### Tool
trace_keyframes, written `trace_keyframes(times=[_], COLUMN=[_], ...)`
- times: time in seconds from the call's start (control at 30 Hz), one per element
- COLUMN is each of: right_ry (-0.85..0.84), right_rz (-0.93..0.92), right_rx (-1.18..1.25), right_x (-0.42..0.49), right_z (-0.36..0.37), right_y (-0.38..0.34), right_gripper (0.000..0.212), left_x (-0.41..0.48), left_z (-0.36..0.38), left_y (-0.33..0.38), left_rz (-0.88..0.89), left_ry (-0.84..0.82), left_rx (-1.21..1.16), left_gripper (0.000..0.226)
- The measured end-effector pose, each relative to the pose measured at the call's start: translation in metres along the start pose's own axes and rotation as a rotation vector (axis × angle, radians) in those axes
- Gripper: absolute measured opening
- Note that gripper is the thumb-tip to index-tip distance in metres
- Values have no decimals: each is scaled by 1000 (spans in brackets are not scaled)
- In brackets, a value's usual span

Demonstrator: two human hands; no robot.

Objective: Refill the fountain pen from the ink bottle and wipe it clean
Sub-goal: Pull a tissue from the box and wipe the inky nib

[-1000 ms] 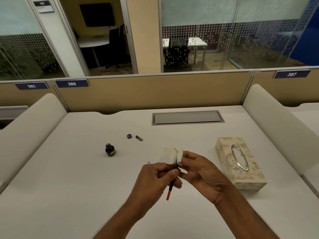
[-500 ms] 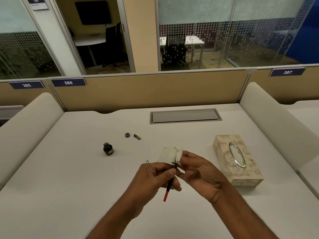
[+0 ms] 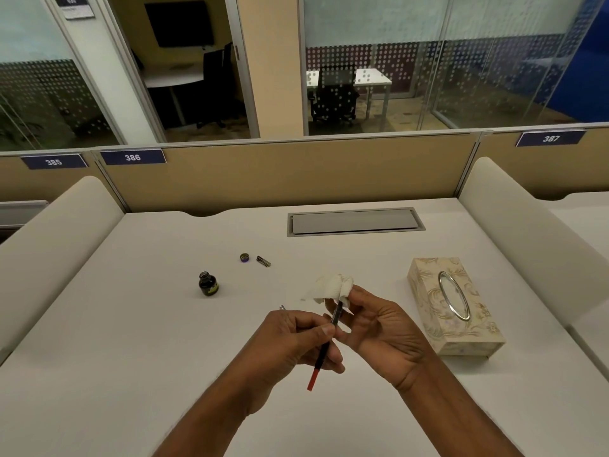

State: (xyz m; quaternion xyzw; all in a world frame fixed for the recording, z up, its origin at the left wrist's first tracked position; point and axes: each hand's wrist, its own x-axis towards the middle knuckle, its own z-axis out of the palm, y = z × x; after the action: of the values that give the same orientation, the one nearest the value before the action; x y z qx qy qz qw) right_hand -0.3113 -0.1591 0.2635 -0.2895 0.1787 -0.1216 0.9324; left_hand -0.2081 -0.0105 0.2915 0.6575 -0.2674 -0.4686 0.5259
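Ink bottle (image 3: 208, 284) uncapped, dark ink inside; cap (image 3: 244, 257) apart.

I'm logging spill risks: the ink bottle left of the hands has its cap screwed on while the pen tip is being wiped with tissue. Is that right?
Not quite. In the head view the ink bottle stands open; its cap lies apart on the desk. The tissue does wrap the pen tip.

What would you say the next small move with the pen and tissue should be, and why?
Probably draw the pen back through the tissue. The right hand pinches the tissue around the pen's upper end, the left hand grips its middle, and the ink bottle stands open and apart.
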Motion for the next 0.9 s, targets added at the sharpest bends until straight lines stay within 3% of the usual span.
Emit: trace_keyframes(times=[0.33,0.47,0.63,0.9], right_ry=[72,56,-15,-77], right_rz=[36,15,-7,-30], right_rx=[54,-9,-67,-65], right_x=[-1,-3,-5,-3], right_z=[-6,-4,1,0], right_y=[-2,0,0,-1], right_gripper=[41,60,47,44], left_x=[-5,-2,2,-1], left_z=[-7,-5,1,2], left_y=[-1,-2,-4,-8], left_rz=[47,70,68,85], left_ry=[-69,-61,7,63], left_rx=[-185,-204,-170,-111], left_gripper=[28,27,25,23])
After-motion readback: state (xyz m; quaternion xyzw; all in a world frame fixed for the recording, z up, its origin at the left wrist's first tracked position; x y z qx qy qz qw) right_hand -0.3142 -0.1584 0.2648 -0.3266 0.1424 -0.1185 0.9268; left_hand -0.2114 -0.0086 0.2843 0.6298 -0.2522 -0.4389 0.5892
